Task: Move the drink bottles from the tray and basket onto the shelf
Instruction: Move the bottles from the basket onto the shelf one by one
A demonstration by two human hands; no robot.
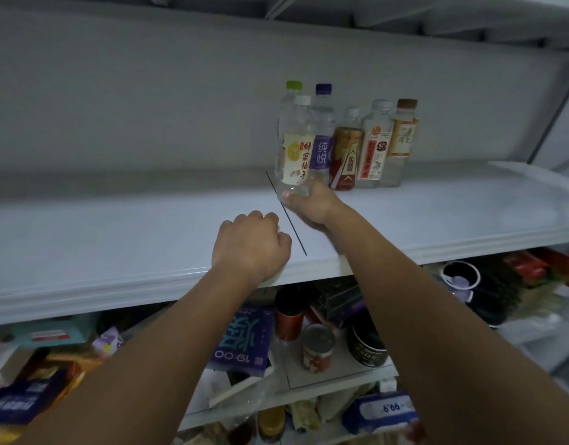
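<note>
Head view: the right hand point(312, 205) reaches over the white shelf point(116, 226) and its grip is clamped round the base of a clear drink bottle point(296, 146) with a white cap and a cream label. The thumb lies across the front of the bottle's foot and the fingers are wrapped behind it. The bottle stands almost upright, its top leaning slightly right, just to the left of the row already on the shelf; whether its base touches the shelf cannot be told, since the hand hides it. Right behind it stands a green-capped bottle point(293, 88), mostly covered by it. To its right, close together against the back wall, stand a purple-capped bottle point(322, 152) with a purple label, a shorter bottle with a gold and red label point(346, 155), a clear square bottle with a white and red label point(374, 149) and a brown-capped bottle point(402, 136) with a tan label. A thin dark seam point(293, 226) runs across the shelf from under the held bottle to the front edge. The left hand point(251, 245) rests on the shelf near that edge, left of the seam, its fingers curled under into a loose fist with nothing in its grip. On the lower shelf below lie a purple box point(244, 342), a red can point(317, 351) and a dark round tin point(368, 345) among other blurred goods.
</note>
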